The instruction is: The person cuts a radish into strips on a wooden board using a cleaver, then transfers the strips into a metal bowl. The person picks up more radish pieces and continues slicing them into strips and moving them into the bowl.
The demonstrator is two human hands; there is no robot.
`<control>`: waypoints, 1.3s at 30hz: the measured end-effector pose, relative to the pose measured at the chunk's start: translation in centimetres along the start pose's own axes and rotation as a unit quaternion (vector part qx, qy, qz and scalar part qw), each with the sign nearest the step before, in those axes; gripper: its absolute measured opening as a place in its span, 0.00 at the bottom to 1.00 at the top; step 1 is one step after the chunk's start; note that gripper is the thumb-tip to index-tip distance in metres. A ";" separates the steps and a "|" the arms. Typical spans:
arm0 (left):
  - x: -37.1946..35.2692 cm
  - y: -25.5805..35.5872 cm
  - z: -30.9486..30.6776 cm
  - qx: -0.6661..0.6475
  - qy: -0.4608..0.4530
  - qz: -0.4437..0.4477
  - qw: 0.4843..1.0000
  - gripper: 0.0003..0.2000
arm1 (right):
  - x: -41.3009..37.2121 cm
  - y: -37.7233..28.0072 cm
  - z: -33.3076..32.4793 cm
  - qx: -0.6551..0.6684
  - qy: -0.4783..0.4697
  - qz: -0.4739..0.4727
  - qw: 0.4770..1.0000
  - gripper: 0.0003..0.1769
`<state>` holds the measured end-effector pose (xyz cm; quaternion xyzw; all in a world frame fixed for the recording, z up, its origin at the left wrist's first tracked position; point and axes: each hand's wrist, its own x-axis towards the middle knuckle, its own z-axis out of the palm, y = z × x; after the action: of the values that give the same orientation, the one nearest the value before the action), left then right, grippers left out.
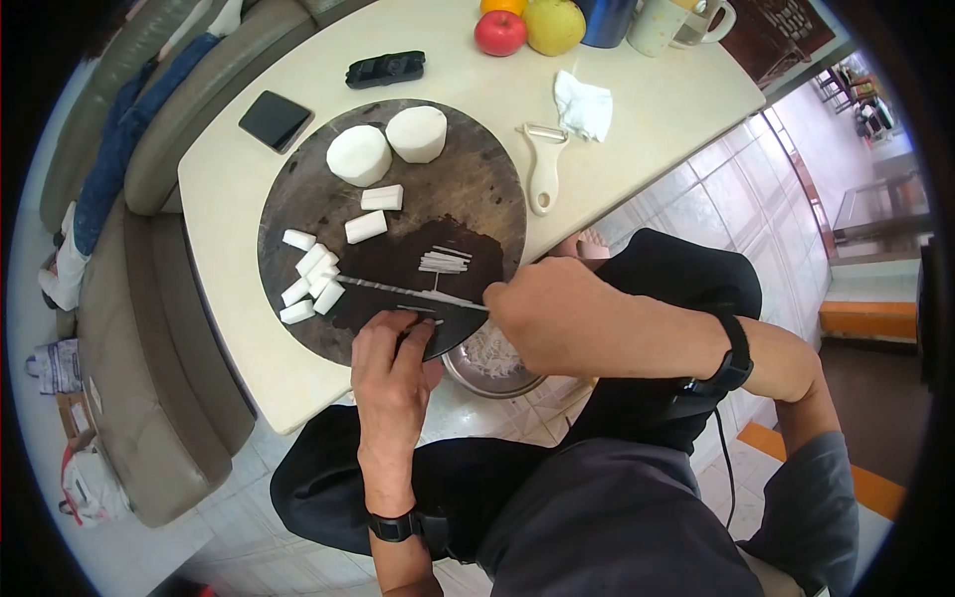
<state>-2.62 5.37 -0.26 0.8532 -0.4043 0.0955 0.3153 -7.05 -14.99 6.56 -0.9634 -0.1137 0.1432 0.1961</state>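
Observation:
My right hand (547, 308) is closed around the handle of a knife (413, 293), whose blade reaches left across the round wooden cutting board (458, 149). Close below the blade, my left hand (390, 363) has its fingers bent down onto the board, with slivers of white radish showing at the fingertips. Thin cut strips (444, 261) lie just above the blade. Several short radish pieces (316, 267) are grouped at the board's left, and two blocks (366, 227) lie higher up. Two thick radish rounds (359, 155) sit near the far edge.
A metal bowl (460, 376) with white shreds is below the board's near edge. Around the board are a phone (276, 120), a black case (386, 70), a peeler (546, 169), a white cloth (583, 105), fruit (500, 34) and mugs (657, 25). Someone's legs (119, 169) rest on the sofa.

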 end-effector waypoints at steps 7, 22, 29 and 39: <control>-0.5 0.4 -0.1 0.036 0.020 -0.006 0.999 0.15 | -1.3 0.3 -0.3 0.018 0.014 -0.008 1.000 0.07; -2.0 0.9 1.0 0.041 0.046 0.001 0.998 0.13 | -2.2 0.5 -1.3 0.017 -0.035 -0.093 0.995 0.08; -1.9 0.9 1.0 0.043 0.032 -0.005 0.999 0.11 | -1.9 0.4 -1.1 0.008 -0.030 -0.107 0.994 0.06; -2.0 0.9 1.1 0.048 0.038 -0.010 0.998 0.14 | 0.3 0.4 0.8 0.030 0.046 -0.126 0.991 0.09</control>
<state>-4.72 5.51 -1.48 0.8669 -0.3786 0.1441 0.2905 -6.97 -14.97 5.58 -0.9408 -0.2204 0.0762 0.2460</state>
